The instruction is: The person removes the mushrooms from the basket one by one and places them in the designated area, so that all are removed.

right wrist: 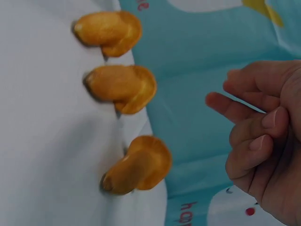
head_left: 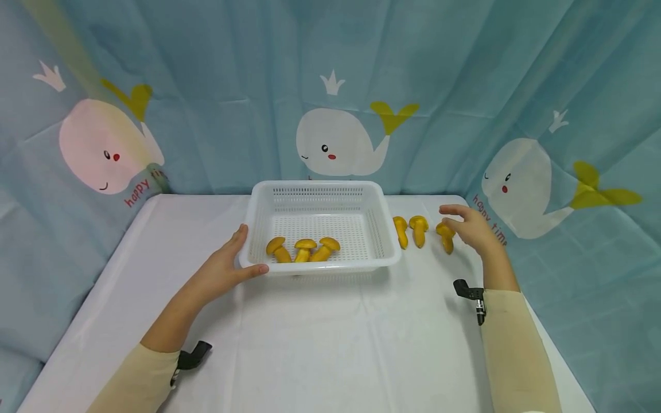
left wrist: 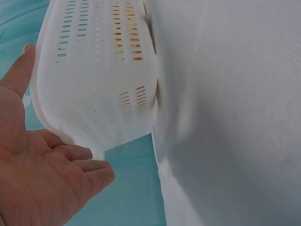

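Note:
A white plastic basket [head_left: 377, 265] with slotted walls stands mid-table, holding three yellow toy mushrooms [head_left: 305, 246] along its near side. At its front left corner my left hand [head_left: 221, 274] grips the rim, thumb on the front edge and fingers at the left side. The left wrist view shows these fingers [left wrist: 96, 172] bent by the rim of the basket [left wrist: 84, 80]. Three more mushrooms [right wrist: 123, 89] lie right of the basket. My right hand [head_left: 472, 228] hovers beside the rightmost mushroom [head_left: 445, 238], holding nothing, its fingertips apart from the mushrooms in the right wrist view.
A white cloth covers the table [head_left: 320, 344]. Blue curtains [head_left: 222, 137] with whale prints hang behind it and along both sides, close to the basket's far edge. Both sleeves carry a black wrist mount [head_left: 469, 291].

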`<action>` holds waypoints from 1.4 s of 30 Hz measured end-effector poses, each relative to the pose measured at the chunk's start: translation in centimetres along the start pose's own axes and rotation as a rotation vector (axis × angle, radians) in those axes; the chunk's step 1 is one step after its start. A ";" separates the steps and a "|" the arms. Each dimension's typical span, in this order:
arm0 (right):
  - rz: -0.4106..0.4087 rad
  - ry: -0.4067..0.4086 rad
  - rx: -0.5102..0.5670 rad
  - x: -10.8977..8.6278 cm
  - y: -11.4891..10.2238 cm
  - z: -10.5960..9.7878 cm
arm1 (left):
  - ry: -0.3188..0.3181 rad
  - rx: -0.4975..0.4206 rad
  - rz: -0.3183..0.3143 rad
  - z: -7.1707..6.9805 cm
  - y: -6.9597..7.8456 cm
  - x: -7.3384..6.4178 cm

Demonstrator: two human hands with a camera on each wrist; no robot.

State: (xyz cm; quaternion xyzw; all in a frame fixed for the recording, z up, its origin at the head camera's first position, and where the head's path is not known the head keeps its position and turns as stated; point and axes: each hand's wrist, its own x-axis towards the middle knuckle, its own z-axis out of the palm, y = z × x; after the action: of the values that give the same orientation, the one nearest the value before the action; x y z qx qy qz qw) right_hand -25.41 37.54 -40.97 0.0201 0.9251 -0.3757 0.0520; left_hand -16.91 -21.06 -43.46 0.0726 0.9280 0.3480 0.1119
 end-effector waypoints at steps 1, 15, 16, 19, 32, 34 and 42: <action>-0.013 0.006 -0.009 -0.3 -0.5 0.0 | -0.002 -0.001 -0.001 0.0 0.0 0.0; -0.205 0.081 -0.025 -3.0 -7.9 2.5 | 0.000 0.004 0.007 0.2 0.0 -0.1; -0.214 0.084 -0.018 -3.1 -8.4 2.9 | 0.001 0.004 0.010 0.2 0.0 -0.2; -0.223 0.073 0.022 -3.6 -10.2 3.8 | 0.004 0.010 0.018 0.2 -0.1 -0.2; -0.363 -0.018 0.033 -3.4 -16.3 8.6 | 0.010 0.014 0.037 -0.2 0.0 0.1; -0.380 -0.037 0.040 -3.1 -16.8 9.4 | 0.012 0.012 0.042 -0.3 0.1 0.2; -0.362 -0.127 0.081 -1.7 -18.1 13.7 | 0.014 0.018 0.037 -0.2 0.0 0.1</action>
State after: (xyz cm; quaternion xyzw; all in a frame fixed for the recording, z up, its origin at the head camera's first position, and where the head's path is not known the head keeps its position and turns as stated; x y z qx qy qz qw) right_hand -24.02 15.03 -37.98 -0.1681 0.8926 -0.4164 0.0409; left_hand -17.09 -21.15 -43.37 0.0883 0.9303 0.3422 0.0981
